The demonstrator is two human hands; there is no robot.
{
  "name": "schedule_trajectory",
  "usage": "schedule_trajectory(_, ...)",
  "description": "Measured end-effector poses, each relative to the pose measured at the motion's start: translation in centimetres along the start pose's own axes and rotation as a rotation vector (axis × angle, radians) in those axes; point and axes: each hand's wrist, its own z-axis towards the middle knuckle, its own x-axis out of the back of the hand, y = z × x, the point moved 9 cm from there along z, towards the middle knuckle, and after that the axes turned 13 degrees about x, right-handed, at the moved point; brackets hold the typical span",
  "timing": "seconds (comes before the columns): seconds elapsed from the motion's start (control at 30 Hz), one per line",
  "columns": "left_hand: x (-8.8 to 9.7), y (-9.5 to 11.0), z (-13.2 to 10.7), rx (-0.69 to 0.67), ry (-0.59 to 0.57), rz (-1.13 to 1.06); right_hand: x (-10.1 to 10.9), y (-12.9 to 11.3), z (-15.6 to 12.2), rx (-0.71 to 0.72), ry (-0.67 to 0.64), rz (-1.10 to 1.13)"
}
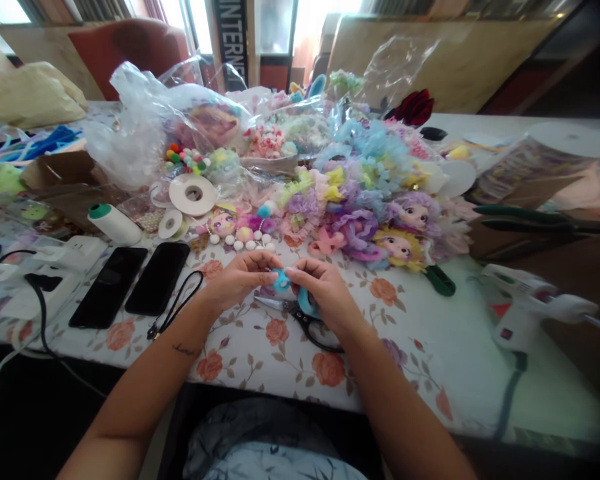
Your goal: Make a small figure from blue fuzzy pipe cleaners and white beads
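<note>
Between my two hands, over the flowered tablecloth, is a small fluffy light-blue piece (281,280); its exact kind is too blurred to name. My left hand (240,277) pinches its left side with thumb and forefinger. On the other side, the fingertips of my right hand (320,283) are closed on it as well. Something light blue (307,303) hangs or lies just under my right fingers. Scissors (303,317) with black handles lie on the cloth below, partly covered by my right hand, their blades pointing left.
Ruffled pastel pieces (355,180), doll faces (400,247) and plastic bags (135,120) pile up beyond my hands. Two phones (111,287), a thread spool (115,223), a ribbon roll (193,193) and a power strip (40,280) lie left. A glue gun (525,307) stands right.
</note>
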Motion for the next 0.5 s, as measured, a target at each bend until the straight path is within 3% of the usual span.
schedule_trajectory(0.5, -0.31, -0.79, 0.19, 0.042, -0.093, -0.202, 0.04, -0.59, 0.12, 0.068, 0.064, 0.079)
